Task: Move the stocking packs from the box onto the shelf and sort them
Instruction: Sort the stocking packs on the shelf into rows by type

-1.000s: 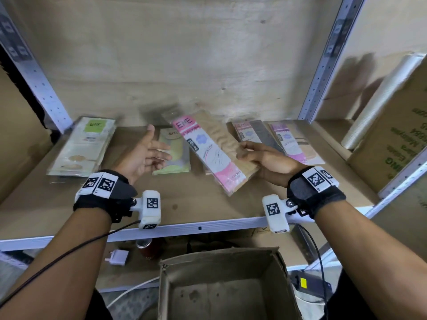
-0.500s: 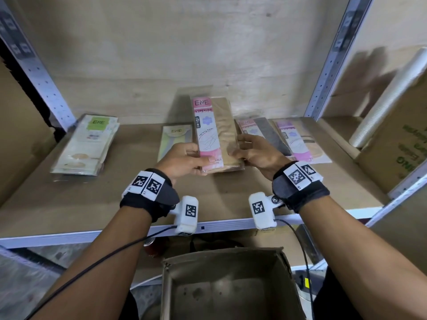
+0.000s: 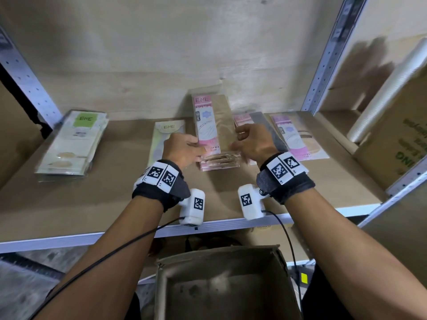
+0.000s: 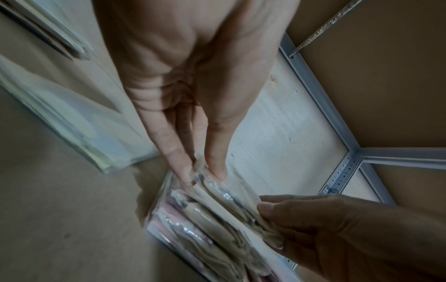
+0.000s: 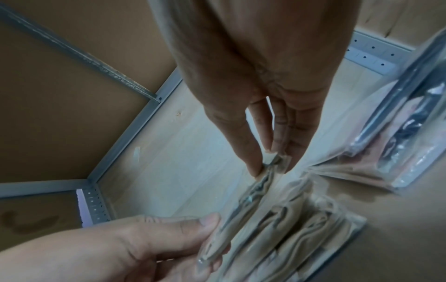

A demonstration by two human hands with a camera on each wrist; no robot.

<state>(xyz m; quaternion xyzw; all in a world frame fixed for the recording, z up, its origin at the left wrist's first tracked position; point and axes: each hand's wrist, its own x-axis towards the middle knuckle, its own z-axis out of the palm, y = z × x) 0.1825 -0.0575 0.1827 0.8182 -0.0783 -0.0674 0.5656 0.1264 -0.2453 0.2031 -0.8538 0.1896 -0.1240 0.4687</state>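
Observation:
A pink-and-beige stocking pack [image 3: 212, 125] is held at its near end by both hands, just over a stack of like pink packs [image 3: 219, 161] in the middle of the shelf [image 3: 115, 199]. My left hand [image 3: 191, 148] pinches its left edge, thumb against fingers [image 4: 178, 167]. My right hand [image 3: 240, 139] pinches the right edge between thumb and fingers [image 5: 248, 162]. The pack [image 4: 224, 198] [image 5: 243, 206] tilts up toward the back wall. The brown cardboard box [image 3: 161, 285] stands open below the shelf, and no packs show in it.
On the shelf lie a stack of green-labelled packs [image 3: 71, 142] at the left, one pale green pack [image 3: 166, 135] beside my left hand, and a dark pack [image 3: 265, 125] and a pink pack [image 3: 293, 137] at the right. A white roll [image 3: 388, 88] and a printed carton [image 3: 402, 144] stand past the right upright.
A second ago only my right hand held the pack, slanted, with my left hand open. My left hand has taken its left edge, and the pack now points straight back over the pink stack.

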